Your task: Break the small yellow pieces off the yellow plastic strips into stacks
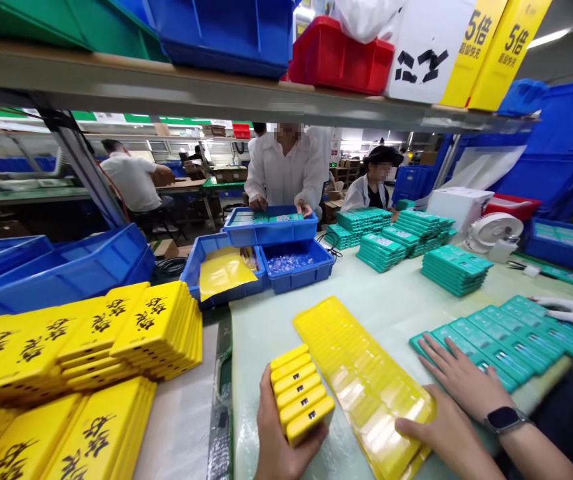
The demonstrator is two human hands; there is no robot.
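Note:
My left hand (286, 433) is wrapped round a short stack of yellow power banks (302, 393), their ends with small dark ports facing up. Beside it on the pale green mat lies a long pile of shiny yellow film sheets (351, 367), marked into strips. At the near right edge of that pile is my right hand (439, 427), thumb on top of the film and the fingers round its edge, partly hidden. To the left stand rows of yellow power banks (151, 313) with black brush lettering.
A co-worker's watch-wearing hand (459, 373) and white-gloved hand (571, 312) rest on a row of teal power banks (506, 333). Teal stacks (456, 267) and a white fan (494, 232) stand behind. Blue bins (296, 277) line the far edge, under a shelf (216, 100). A person (286, 167) stands opposite.

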